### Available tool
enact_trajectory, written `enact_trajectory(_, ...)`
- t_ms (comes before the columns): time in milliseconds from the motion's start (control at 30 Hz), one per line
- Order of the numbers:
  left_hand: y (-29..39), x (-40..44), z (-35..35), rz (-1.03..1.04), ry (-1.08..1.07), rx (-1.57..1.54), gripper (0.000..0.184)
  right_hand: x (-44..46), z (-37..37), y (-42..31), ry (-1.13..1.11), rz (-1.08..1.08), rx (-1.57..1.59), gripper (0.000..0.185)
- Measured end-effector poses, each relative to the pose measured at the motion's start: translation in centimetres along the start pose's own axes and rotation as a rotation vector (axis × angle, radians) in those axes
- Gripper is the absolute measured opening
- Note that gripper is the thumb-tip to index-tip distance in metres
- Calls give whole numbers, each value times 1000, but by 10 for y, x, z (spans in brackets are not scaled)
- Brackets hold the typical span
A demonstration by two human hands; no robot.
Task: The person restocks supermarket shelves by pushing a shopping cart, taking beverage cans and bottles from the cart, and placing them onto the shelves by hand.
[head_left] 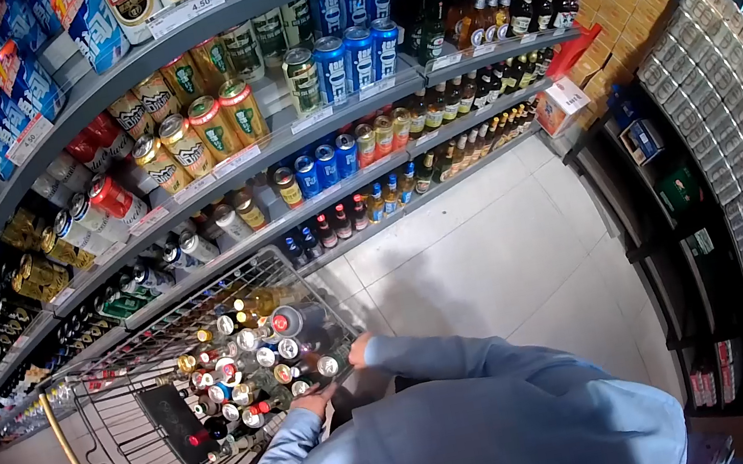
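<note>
A wire shopping cart (123, 455) stands in front of me, its yellow handle bar at the far left. Many bottles and cans (247, 373) lie and stand in its near end, among them a large clear bottle with a red cap (293, 320). My left hand (312, 402) is at the cart's side rim closest to me, fingers curled over it beside some bottles. At the cart's corner, my right hand (359, 350) is closed around the rim, its fingers partly hidden. Light blue sleeves cover both arms.
Curved shelves (313, 123) of beer cans and bottles run along the far side, close against the cart. To the right are a dark low rack (679, 227) and tall stacks of wrapped cans (721, 130). A tiled floor (457, 266) lies between.
</note>
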State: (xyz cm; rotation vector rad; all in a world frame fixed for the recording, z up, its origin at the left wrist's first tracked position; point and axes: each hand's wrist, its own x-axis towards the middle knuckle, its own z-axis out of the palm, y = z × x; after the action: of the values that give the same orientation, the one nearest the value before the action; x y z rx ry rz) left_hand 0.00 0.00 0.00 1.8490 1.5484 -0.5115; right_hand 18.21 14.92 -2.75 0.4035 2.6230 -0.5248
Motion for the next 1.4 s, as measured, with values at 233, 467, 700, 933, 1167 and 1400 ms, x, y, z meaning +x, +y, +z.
enact_trajectory(233,90,7,-4,-106,426,116,46,-54,23,61,189,-121,-56,17)
enact_trajectory(467,101,-51,35,-408,684,56,29,-113,-3,106,18,-22,-42,24)
enact_trajectory(700,100,-106,73,-498,652,-32,34,-149,10,152,12,49,-34,23)
enact_trajectory(933,127,-86,63,-423,724,-16,21,-182,10,175,-155,135,19,24)
enact_trajectory(1167,159,-69,32,-497,644,-71,19,-199,17,210,-161,141,-37,27)
enact_trajectory(1400,168,-51,26,-482,687,-91,19,-217,-3,224,-137,83,-60,25)
